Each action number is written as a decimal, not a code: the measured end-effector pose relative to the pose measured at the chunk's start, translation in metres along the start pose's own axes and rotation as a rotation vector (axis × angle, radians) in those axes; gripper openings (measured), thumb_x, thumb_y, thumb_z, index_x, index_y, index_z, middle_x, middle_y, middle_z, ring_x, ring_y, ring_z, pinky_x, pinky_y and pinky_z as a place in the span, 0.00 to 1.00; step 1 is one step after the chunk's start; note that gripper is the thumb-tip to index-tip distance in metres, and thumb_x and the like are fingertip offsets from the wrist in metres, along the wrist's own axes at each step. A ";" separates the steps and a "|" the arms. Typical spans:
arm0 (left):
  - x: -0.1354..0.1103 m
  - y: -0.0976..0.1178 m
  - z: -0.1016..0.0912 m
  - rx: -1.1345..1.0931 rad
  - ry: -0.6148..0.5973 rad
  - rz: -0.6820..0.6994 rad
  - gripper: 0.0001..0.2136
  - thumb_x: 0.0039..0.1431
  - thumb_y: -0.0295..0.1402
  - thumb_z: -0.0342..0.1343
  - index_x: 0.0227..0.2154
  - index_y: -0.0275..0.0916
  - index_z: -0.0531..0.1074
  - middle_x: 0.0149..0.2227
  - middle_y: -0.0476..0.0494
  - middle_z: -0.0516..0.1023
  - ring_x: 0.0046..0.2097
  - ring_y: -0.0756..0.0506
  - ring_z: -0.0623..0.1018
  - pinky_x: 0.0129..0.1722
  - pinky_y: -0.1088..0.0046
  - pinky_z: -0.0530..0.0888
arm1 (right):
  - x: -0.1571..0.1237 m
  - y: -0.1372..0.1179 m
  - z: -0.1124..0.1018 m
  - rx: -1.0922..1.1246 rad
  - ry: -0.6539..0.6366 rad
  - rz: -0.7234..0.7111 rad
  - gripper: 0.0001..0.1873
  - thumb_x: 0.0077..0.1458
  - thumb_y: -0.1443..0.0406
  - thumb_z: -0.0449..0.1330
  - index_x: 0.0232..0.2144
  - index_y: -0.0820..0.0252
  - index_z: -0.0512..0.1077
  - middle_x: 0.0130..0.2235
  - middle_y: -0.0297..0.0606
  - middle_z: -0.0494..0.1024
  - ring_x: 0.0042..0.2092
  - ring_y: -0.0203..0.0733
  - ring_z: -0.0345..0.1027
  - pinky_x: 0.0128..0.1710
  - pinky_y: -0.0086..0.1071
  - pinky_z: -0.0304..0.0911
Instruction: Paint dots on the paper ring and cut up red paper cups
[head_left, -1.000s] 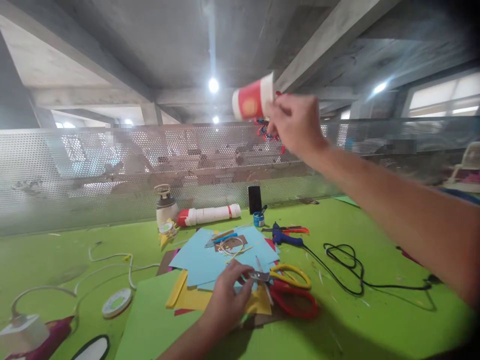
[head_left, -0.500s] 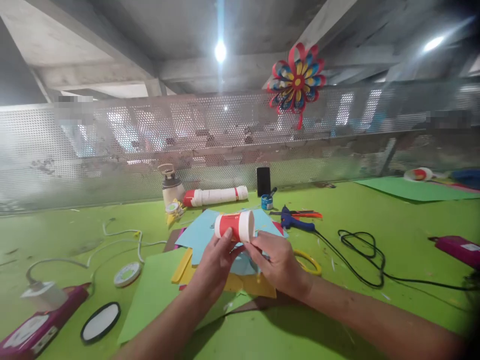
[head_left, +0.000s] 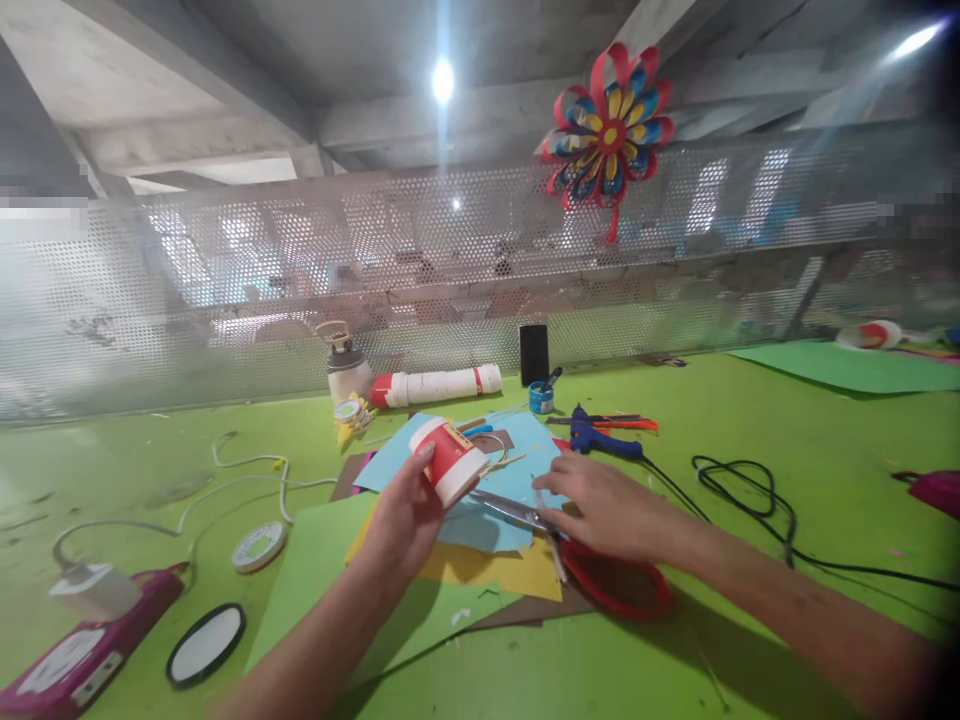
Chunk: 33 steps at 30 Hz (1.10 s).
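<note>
My left hand (head_left: 409,510) grips a red and white paper cup (head_left: 450,462), tilted, with its wide rim toward the lower right. To the right, my right hand (head_left: 600,505) has its fingers apart over a pair of scissors (head_left: 514,508) with red handles (head_left: 622,585). A thin pale strip (head_left: 559,560) lies by the scissors; whether the fingertips touch anything small cannot be made out. Under both hands are sheets of light blue paper (head_left: 390,450), yellow paper (head_left: 487,570) and green paper (head_left: 315,570).
A blue glue gun (head_left: 604,443) with a black cord lies right of the papers. Behind stand a white tube of stacked cups (head_left: 442,386), a spray bottle (head_left: 349,370), a blue jar (head_left: 540,397) and a black phone-like slab (head_left: 534,355). A purple power strip (head_left: 97,640) sits front left.
My right hand has left the cup and moved right, its fingers now spread. The cup has turned in my left hand, and the scissors have come into sight. The view has shifted slightly.
</note>
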<state>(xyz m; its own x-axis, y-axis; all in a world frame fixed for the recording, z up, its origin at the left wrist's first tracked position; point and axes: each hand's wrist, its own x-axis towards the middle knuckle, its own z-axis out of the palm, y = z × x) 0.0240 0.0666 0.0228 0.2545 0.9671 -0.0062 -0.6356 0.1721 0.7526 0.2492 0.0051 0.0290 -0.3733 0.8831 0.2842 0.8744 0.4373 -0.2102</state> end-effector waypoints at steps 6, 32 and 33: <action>0.008 0.006 -0.006 -0.043 0.079 0.019 0.15 0.58 0.31 0.57 0.47 0.32 0.73 0.34 0.40 0.83 0.34 0.44 0.82 0.44 0.58 0.80 | -0.009 0.017 -0.006 -0.120 -0.249 0.154 0.25 0.49 0.63 0.60 0.51 0.61 0.75 0.44 0.57 0.77 0.45 0.67 0.74 0.39 0.51 0.67; 0.014 0.005 -0.013 -0.036 0.098 0.033 0.09 0.54 0.30 0.59 0.36 0.30 0.77 0.34 0.36 0.84 0.35 0.43 0.82 0.39 0.65 0.81 | -0.029 0.025 -0.019 0.295 -0.147 0.268 0.32 0.50 0.70 0.57 0.59 0.55 0.70 0.58 0.45 0.74 0.56 0.56 0.69 0.54 0.44 0.63; 0.015 0.004 -0.013 -0.032 0.097 0.041 0.09 0.53 0.29 0.60 0.36 0.30 0.77 0.34 0.36 0.84 0.35 0.43 0.82 0.40 0.65 0.81 | -0.029 0.025 -0.021 0.321 -0.140 0.256 0.32 0.50 0.70 0.57 0.59 0.56 0.69 0.58 0.45 0.75 0.56 0.55 0.70 0.54 0.43 0.64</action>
<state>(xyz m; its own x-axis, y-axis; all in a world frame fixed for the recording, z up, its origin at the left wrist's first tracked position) 0.0156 0.0843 0.0175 0.1574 0.9867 -0.0407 -0.6673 0.1367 0.7321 0.2888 -0.0134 0.0351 -0.2147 0.9749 0.0596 0.8121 0.2121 -0.5437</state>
